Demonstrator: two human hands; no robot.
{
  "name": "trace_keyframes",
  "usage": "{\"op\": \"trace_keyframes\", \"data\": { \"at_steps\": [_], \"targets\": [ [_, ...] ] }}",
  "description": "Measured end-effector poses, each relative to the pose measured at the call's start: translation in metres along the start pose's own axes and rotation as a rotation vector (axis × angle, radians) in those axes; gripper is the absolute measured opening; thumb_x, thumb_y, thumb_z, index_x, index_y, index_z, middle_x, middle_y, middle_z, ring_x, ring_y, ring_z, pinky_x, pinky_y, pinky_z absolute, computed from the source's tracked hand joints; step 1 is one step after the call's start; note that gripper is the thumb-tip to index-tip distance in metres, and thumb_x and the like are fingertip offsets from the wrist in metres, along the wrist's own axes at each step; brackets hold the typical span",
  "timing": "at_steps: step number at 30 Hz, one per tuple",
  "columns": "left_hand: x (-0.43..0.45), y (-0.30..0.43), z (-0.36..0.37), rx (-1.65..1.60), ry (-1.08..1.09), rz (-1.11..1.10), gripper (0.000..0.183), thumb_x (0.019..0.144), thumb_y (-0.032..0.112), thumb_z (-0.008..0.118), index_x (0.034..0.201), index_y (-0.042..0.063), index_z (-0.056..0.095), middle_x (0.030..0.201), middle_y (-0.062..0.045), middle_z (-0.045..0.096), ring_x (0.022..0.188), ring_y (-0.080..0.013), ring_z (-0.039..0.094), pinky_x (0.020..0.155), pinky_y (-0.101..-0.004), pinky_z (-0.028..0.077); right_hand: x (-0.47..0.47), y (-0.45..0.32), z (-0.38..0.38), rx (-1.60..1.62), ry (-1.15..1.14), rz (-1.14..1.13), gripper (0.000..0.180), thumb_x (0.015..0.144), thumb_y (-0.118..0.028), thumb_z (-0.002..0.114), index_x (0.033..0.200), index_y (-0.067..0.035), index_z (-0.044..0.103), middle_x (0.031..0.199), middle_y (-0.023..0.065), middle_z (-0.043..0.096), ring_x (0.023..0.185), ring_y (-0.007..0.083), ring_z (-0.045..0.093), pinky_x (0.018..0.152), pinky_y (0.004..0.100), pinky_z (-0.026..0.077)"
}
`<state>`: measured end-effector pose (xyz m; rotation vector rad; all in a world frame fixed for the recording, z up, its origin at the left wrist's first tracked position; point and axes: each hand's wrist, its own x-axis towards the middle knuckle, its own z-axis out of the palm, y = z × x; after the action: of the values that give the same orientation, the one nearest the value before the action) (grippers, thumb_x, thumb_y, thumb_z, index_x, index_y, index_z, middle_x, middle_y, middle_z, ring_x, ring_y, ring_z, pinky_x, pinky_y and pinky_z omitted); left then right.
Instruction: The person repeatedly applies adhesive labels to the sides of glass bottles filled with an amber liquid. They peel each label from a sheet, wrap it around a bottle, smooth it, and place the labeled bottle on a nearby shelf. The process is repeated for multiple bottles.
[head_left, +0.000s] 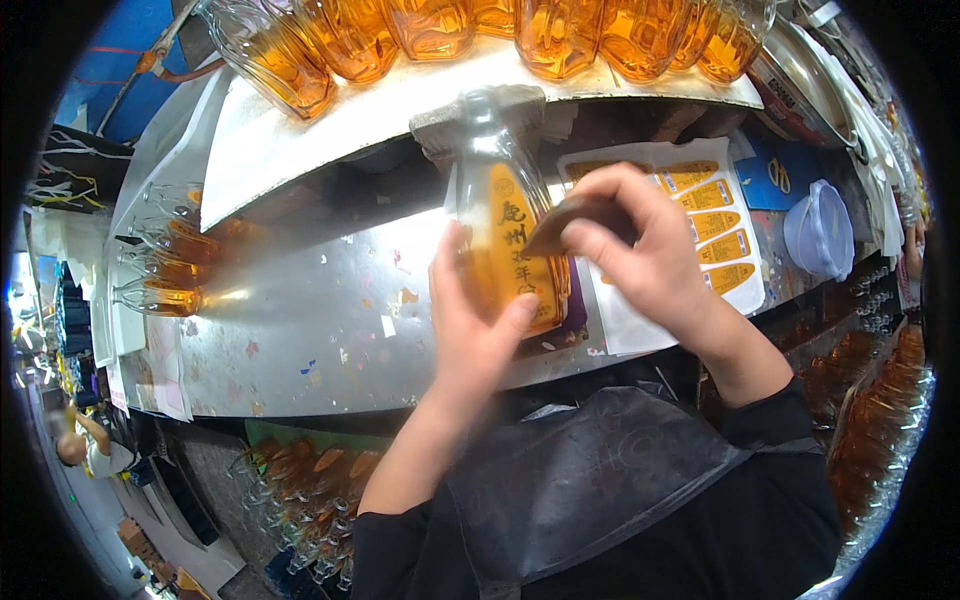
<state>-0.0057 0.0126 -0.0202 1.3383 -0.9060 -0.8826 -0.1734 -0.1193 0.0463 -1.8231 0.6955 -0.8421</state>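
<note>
A clear glass bottle of amber liquid (480, 195) lies tilted before me, its neck resting on a cloth-wrapped support (435, 129). A long yellow label (508, 217) with dark writing is on its upper face. My left hand (480, 322) grips the lower part of the bottle, thumb at the label's lower end. Between thumb and fingers, my right hand (637, 247) pinches a flat dark brown pad (581, 221), its edge at the label's right side. Beside the bottle on the right lies a white sheet of yellow labels (675, 319), partly hidden by my right hand.
Several amber-filled bottles (559, 37) line the raised white shelf (360, 139); others (169, 296) stand at the left of the metal table (300, 345). At right are a light blue plastic basin (817, 232) and scissors (778, 175). More bottles (322, 487) sit below; a person (97, 450) is far left.
</note>
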Motion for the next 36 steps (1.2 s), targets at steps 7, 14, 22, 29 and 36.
{"op": "trace_keyframes", "data": {
  "at_steps": [7,14,22,29,36],
  "targets": [
    [-0.004,0.001,0.001,-0.106,-0.02,-0.02,0.105,0.089,0.023,0.083,0.165,-0.001,0.014,0.159,-0.021,0.032,0.148,-0.0325,0.038,0.124,-0.0478,0.033,0.079,-0.01,0.008,-0.631,0.19,-0.757,0.025,0.083,-0.002,0.073,0.107,-0.004,0.07,0.094,0.0104,0.073,0.084,0.0289,0.074,0.07,0.0364,0.06],
    [-0.005,0.0,-0.021,0.638,-0.108,0.16,0.117,0.081,0.048,0.084,0.162,-0.006,0.021,0.156,-0.029,0.038,0.142,-0.0456,0.038,0.12,-0.0557,0.029,0.056,-0.006,0.015,-0.47,-0.111,-0.967,0.026,0.086,-0.012,0.071,0.112,-0.012,0.074,0.088,0.0044,0.07,0.077,0.0199,0.072,0.068,0.0346,0.06],
    [-0.003,-0.01,-0.029,0.812,-0.155,0.208,0.104,0.071,0.046,0.091,0.154,0.004,0.046,0.159,-0.027,0.036,0.149,-0.0446,0.03,0.12,-0.056,0.026,0.032,0.012,0.012,-0.406,-0.175,-1.05,0.017,0.08,-0.018,0.069,0.096,-0.011,0.068,0.098,0.007,0.067,0.093,0.0233,0.07,0.08,0.0373,0.059],
    [-0.001,-0.024,-0.025,0.556,-0.064,0.207,0.062,0.084,0.027,0.084,0.138,0.006,0.065,0.143,-0.017,0.06,0.138,-0.0359,0.049,0.116,-0.0481,0.037,-0.01,0.031,0.025,-0.351,-0.07,-0.821,0.021,0.08,-0.014,0.071,0.1,-0.007,0.071,0.103,0.0072,0.072,0.095,0.0258,0.072,0.082,0.0374,0.06],
    [-0.013,-0.013,-0.023,0.527,0.123,0.3,0.058,0.083,0.016,0.087,0.136,0.001,0.069,0.136,-0.014,0.066,0.128,-0.0343,0.058,0.111,-0.044,0.044,-0.065,0.021,0.018,-0.235,-0.183,-0.719,0.015,0.088,-0.01,0.068,0.102,-0.005,0.072,0.1,0.0103,0.071,0.093,0.0272,0.072,0.082,0.0381,0.06]
  ]
}}
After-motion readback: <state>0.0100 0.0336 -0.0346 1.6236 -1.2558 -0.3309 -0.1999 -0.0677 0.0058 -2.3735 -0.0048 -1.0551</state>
